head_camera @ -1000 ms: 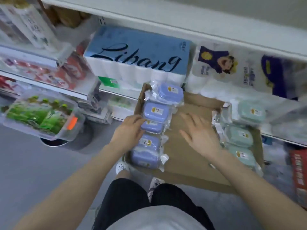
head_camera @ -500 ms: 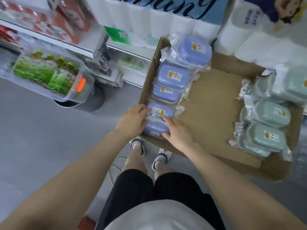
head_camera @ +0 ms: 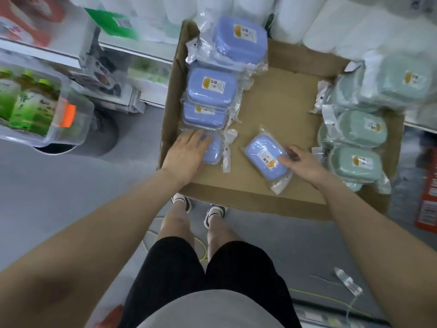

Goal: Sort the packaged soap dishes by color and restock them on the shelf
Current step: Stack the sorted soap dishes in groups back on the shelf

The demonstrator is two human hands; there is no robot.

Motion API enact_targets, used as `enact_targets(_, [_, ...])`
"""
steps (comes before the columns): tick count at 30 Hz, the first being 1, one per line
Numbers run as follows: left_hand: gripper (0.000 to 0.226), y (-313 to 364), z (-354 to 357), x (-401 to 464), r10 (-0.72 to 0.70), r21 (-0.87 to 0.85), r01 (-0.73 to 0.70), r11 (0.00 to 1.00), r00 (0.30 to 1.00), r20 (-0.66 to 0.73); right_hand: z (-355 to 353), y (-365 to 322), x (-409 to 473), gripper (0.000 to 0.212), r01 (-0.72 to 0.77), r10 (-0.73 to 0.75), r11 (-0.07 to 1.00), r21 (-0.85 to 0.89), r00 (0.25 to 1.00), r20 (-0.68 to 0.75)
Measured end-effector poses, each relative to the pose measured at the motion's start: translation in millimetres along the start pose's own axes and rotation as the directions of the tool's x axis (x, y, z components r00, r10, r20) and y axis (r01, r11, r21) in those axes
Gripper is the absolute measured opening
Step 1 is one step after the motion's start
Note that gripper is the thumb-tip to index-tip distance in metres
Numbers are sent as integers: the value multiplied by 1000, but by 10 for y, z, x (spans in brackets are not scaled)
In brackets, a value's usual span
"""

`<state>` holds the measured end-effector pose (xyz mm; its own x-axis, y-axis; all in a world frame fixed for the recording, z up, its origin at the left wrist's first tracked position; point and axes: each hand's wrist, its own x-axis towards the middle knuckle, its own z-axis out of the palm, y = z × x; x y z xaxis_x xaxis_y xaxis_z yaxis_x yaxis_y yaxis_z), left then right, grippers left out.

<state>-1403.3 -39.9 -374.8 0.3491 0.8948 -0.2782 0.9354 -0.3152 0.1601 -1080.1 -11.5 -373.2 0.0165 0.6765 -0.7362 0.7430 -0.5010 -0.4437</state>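
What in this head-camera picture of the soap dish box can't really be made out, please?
- Nearest blue dish in the left row: mostly covered by the left hand.
- Label print on the blue dish at the right hand: too small and blurred to read.
- Farthest green dish: motion-blurred, outline unclear.
- Lower dishes in the green stacks: hidden beneath the upper ones, so no count.
- Red package: cut off by the right edge.

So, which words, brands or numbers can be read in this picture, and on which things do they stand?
No text can be read here.
Blue soap dish stickers: print too small.
Green soap dish stickers: blurred.
Green shelf tag: barcode and print smeared.
Green bottles' labels: blurred characters.
Red pack at the right edge: print and barcode illegible.
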Motion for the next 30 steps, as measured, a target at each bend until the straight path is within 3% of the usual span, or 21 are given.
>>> enact_targets(3, [73,84,10,215,-24,77,13,997,988,151,145,52,126,51,60,-119,951,-302,976,-181])
enact_targets(5, [75,143,24,315,-38,112,12,994,971,235,260,-13,124,55,93,-215,916,-390,935,-281])
enact_targets(8, [75,212,54,361,32,146,-75,986,959,280,395,-134,110,74,141,-294,859,-492,922,-251])
enact_targets(11, [73,305,68,321,211,188,-281,941,922,325,483,-101,128,90,155,-296,828,-539,937,-187])
enact_targets(15, [74,475,105,263,440,244,-566,787,793,421,468,-67,109,93,110,-283,796,-596,937,-205])
enact_targets(17, [70,499,104,260,512,260,-648,716,741,435,423,-54,107,91,61,-251,814,-577,934,-254])
enact_targets(20, [53,466,38,269,525,254,-680,688,707,474,359,-2,119,91,21,-211,835,-550,935,-284])
enact_targets(22, [37,406,-23,310,512,223,-658,719,718,471,349,29,118,91,28,-207,840,-542,940,-271])
enact_targets(24, [26,326,-68,318,463,87,-561,823,752,470,364,44,118,91,36,-211,840,-541,941,-266])
enact_targets(26, [23,255,-44,280,424,-79,-419,904,860,284,400,34,114,91,42,-216,849,-526,937,-274])
enact_targets(28, [30,232,23,225,256,-99,-253,962,967,13,447,17,115,92,48,-221,853,-520,935,-277])
enact_targets(29, [38,258,33,205,104,-91,-108,990,993,-52,467,10,116,92,46,-221,852,-521,934,-279])
enact_targets(30, [51,304,30,195,-59,-85,56,995,998,-31,485,6,121,93,42,-220,852,-522,934,-283])
